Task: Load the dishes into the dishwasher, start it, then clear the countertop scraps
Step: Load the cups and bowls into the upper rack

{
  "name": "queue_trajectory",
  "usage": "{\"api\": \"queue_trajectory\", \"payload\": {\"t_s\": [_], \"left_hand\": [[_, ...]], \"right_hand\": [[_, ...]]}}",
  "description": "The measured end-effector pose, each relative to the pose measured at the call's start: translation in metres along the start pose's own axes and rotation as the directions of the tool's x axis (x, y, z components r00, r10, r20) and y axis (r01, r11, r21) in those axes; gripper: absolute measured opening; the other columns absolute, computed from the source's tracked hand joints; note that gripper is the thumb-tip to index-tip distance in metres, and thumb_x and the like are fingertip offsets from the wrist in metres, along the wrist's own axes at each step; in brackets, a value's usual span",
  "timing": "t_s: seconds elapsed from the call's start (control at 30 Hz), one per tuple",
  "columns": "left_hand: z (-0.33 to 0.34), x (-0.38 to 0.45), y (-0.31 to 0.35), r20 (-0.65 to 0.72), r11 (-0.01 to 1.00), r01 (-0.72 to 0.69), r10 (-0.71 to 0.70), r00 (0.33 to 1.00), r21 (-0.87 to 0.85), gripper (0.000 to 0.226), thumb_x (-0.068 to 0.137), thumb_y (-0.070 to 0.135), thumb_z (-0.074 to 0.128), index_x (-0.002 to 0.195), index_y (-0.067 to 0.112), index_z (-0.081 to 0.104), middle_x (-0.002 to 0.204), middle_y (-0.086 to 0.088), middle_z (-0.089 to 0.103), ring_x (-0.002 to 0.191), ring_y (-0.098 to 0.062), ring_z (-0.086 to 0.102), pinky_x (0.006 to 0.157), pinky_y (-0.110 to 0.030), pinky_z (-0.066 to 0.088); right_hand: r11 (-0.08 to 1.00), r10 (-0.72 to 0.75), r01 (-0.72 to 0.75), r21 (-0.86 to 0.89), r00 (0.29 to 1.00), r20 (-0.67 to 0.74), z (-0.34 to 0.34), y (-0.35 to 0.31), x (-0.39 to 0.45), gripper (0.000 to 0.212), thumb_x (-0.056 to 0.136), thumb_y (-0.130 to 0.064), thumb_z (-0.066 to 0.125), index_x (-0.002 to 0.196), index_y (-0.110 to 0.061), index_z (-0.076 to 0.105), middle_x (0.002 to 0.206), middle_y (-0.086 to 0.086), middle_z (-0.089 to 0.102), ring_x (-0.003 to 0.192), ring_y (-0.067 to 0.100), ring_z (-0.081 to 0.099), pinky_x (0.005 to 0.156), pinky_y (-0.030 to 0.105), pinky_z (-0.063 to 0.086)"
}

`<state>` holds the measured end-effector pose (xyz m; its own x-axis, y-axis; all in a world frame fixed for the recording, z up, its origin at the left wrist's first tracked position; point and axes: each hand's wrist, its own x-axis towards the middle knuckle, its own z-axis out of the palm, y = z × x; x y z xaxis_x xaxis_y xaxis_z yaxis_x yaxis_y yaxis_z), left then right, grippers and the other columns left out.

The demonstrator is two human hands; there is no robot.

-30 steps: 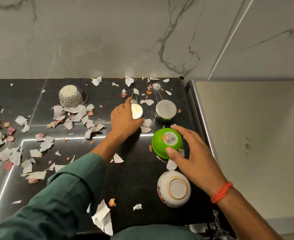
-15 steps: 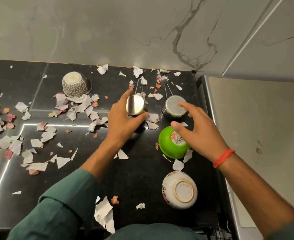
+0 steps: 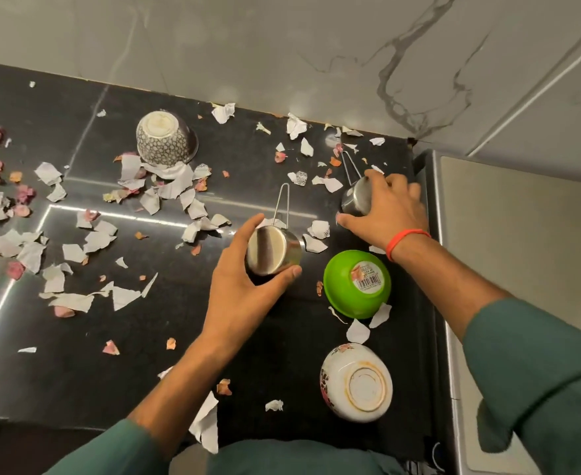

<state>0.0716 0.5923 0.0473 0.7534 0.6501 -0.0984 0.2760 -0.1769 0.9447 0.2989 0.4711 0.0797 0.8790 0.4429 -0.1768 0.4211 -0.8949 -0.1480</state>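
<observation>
**Both hands on steel measuring cups over a scrap-strewn counter**

The right hand [image 3: 390, 209] covers most of the far steel cup [image 3: 356, 200]; only its left wall and thin wire handle, pointing toward the wall, show past the fingers, which are curled down over it, thumb stretched low on the near side. Whether this cup sits on the counter or is lifted cannot be told. The rim and inside of both cups are out of sight, since both are turned bottom-up. The person's forearms and green sleeves are cut off by the lower edge, and the appliance top [image 3: 522, 234] at right runs out of view.

The left hand [image 3: 244, 286] is clamped on the near steel cup [image 3: 272, 250], fingers round its left side and thumb under its near edge; the shiny flat base faces the camera, tilted, with the wire loop handle pointing away.

Three bowls stand upside down on the black countertop [image 3: 59, 371]: a green bowl [image 3: 356, 284] with a barcode sticker on its base, just right of the left hand; a white floral bowl [image 3: 356, 382] nearer the front edge; and a dark patterned bowl [image 3: 165, 138] well apart at the back left. Paper scraps [image 3: 169, 186] and pinkish petals lie scattered thickly across the left half, thinner near the cups; the print on the torn pieces is too small to read.
</observation>
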Motion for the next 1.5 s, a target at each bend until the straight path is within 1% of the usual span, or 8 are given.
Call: {"api": "queue_trajectory", "payload": {"t_s": [0.13, 0.3, 0.5, 0.73, 0.87, 0.97, 1.37, 1.5], "left_hand": [[0.001, 0.003, 0.0, -0.01, 1.0, 0.013, -0.013, 1.0, 0.013, 0.084, 0.075, 0.038, 0.09, 0.146, 0.046, 0.046, 0.136, 0.017, 0.059, 0.13, -0.006, 0.054, 0.113, -0.042, 0.044], [0.003, 0.013, 0.008, -0.002, 1.0, -0.015, 0.015, 1.0, 0.001, 0.084, 0.075, 0.041, 0.09, 0.146, 0.047, 0.045, 0.133, 0.017, 0.059, 0.125, -0.009, 0.057, 0.107, -0.043, 0.049], [0.003, 0.01, 0.024, 0.016, 0.997, -0.073, 0.073, 0.997, -0.017, 0.084, 0.077, 0.037, 0.089, 0.147, 0.047, 0.044, 0.141, 0.019, 0.056, 0.131, -0.007, 0.054, 0.109, -0.038, 0.049], [0.018, -0.022, 0.046, 0.139, 0.989, -0.149, 0.148, 0.979, -0.001, 0.084, 0.074, 0.049, 0.085, 0.147, 0.046, 0.044, 0.143, 0.02, 0.054, 0.132, -0.006, 0.052, 0.111, -0.043, 0.047], [0.044, -0.039, 0.06, 0.278, 0.979, -0.205, 0.196, 0.94, 0.003, 0.079, 0.077, 0.035, 0.087, 0.145, 0.043, 0.047, 0.134, 0.032, 0.054, 0.125, 0.002, 0.054, 0.107, -0.03, 0.05], [0.069, -0.051, 0.071, 0.375, 0.972, -0.236, 0.218, 0.901, 0.003, 0.076, 0.077, 0.033, 0.089, 0.141, 0.046, 0.05, 0.133, 0.024, 0.058, 0.121, -0.003, 0.059, 0.105, -0.039, 0.052], [0.157, -0.165, 0.112, 0.602, 0.927, -0.376, 0.306, 0.738, -0.01, 0.072, 0.073, 0.026, 0.092, 0.133, 0.041, 0.054, 0.122, 0.02, 0.064, 0.111, -0.009, 0.064, 0.096, -0.042, 0.055], [0.178, -0.216, 0.118, 0.668, 0.919, -0.393, 0.317, 0.673, -0.039, 0.068, 0.074, 0.021, 0.092, 0.127, 0.042, 0.055, 0.112, 0.024, 0.064, 0.103, -0.005, 0.066, 0.085, -0.024, 0.055]], "right_hand": [[0.999, 0.008, -0.007, -0.048, 1.0, 0.023, 0.003, 0.002, 0.009, 0.092, 0.07, -0.058, 0.08, 0.146, -0.029, 0.037, 0.139, 0.014, 0.046, 0.127, 0.039, 0.041, 0.1, 0.048, 0.042], [0.992, 0.032, -0.036, 0.123, 0.999, 0.037, 0.001, 0.012, 0.008, 0.085, 0.069, -0.046, 0.084, 0.141, -0.029, 0.042, 0.133, 0.014, 0.05, 0.123, 0.041, 0.049, 0.099, 0.05, 0.047], [0.917, 0.07, -0.031, 0.399, 0.994, -0.085, -0.01, 0.035, -0.032, 0.082, 0.068, -0.041, 0.087, 0.139, -0.034, 0.046, 0.131, 0.009, 0.052, 0.12, 0.032, 0.054, 0.097, 0.037, 0.044], [0.857, 0.102, 0.002, 0.515, 0.979, -0.174, -0.027, 0.08, -0.112, 0.087, 0.065, -0.035, 0.09, 0.142, -0.033, 0.048, 0.129, 0.003, 0.055, 0.119, 0.021, 0.053, 0.098, 0.025, 0.039], [0.835, 0.161, -0.012, 0.55, 0.961, -0.224, -0.033, 0.109, -0.16, 0.086, 0.064, -0.033, 0.091, 0.139, -0.034, 0.049, 0.128, 0.001, 0.055, 0.118, 0.02, 0.054, 0.101, 0.029, 0.042], [0.809, 0.241, -0.045, 0.586, 0.935, -0.261, -0.036, 0.132, -0.197, 0.087, 0.064, -0.033, 0.09, 0.14, -0.037, 0.048, 0.131, -0.002, 0.054, 0.119, 0.017, 0.053, 0.105, 0.033, 0.044], [0.71, 0.517, -0.227, 0.666, 0.811, -0.275, -0.035, 0.241, -0.375, 0.088, 0.069, -0.035, 0.09, 0.141, -0.045, 0.041, 0.131, -0.011, 0.047, 0.121, 0.008, 0.047, 0.094, 0.012, 0.036], [0.664, 0.616, -0.289, 0.69, 0.735, -0.284, -0.024, 0.284, -0.443, 0.087, 0.069, -0.035, 0.091, 0.141, -0.044, 0.043, 0.129, -0.014, 0.046, 0.119, 0.005, 0.046, 0.09, 0.005, 0.031]]}}
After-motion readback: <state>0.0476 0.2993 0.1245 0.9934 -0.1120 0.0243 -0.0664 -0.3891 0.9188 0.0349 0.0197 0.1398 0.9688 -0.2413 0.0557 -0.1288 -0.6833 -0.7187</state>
